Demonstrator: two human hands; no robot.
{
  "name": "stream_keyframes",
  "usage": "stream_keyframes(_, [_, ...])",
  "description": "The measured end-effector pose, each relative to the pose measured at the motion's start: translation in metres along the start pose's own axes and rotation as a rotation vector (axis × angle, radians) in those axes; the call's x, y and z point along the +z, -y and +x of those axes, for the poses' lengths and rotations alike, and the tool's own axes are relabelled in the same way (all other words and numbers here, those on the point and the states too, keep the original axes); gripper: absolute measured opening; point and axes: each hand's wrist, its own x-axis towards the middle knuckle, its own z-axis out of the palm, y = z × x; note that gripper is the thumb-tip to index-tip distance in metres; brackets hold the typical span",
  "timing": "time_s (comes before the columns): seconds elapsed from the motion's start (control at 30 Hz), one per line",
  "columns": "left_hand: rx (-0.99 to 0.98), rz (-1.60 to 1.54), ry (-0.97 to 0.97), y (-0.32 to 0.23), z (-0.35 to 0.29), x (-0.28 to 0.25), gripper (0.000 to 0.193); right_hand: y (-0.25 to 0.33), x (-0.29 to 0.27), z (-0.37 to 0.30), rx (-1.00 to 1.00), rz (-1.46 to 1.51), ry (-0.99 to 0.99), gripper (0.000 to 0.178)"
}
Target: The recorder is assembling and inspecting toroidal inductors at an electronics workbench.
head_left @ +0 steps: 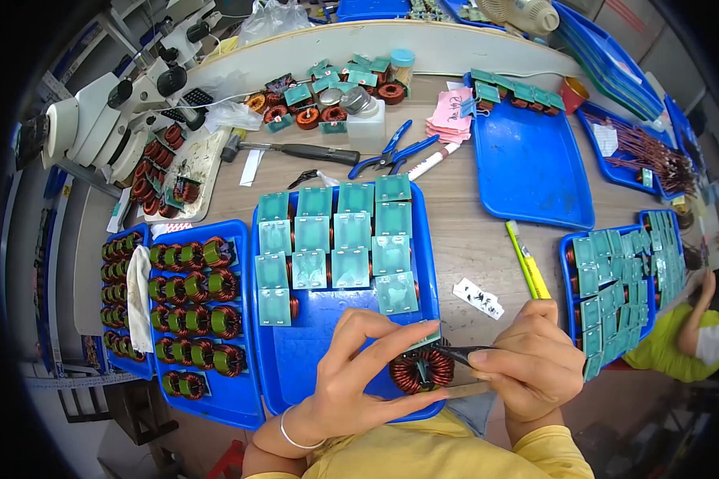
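Note:
My left hand (355, 367) pinches a copper-wound toroidal coil (421, 370) between thumb and fingers, at the front edge of a blue tray. A small green circuit board (423, 337) sits on the coil's far side. From the right, my right hand (539, 363) grips black tweezers (458, 351), their tip at the coil's upper middle. Whether the tip touches the wire, I cannot tell. Beyond my left hand, the blue tray (295, 375) carries rows of coils with their green boards (351, 231) facing up.
Trays of coils (196, 283) stand at left, and trays of green-board parts (603, 299) at right. Pliers (393, 156), a hammer (319, 152), a yellow knife (529, 263) and another blue tray (531, 172) lie beyond. A co-worker in a yellow-green top (679, 347) is at far right.

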Motion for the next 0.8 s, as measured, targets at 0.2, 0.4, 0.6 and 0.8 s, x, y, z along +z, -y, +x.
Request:
stream_keyframes(0.2, [0.012,0.039,-0.013,0.0011,-0.001,-0.0007,0.061,0.0016,0.0028,-0.0008,0.007,-0.01,-0.002,0.028])
stream_keyframes(0.4, [0.01,0.026,-0.008,-0.0014,0.0001,-0.0012,0.059,0.0052,0.0016,0.0001,0.033,-0.034,0.027,0.027])
stream_keyframes(0.6, [0.021,0.08,-0.038,0.0025,-0.0012,0.0017,0.062,0.0034,0.0021,-0.0004,0.034,-0.038,0.043,0.027])
stream_keyframes(0.8, [0.01,0.066,-0.027,-0.0002,-0.0012,0.0014,0.06,0.0034,0.0027,0.0012,0.034,-0.031,0.04,0.029])
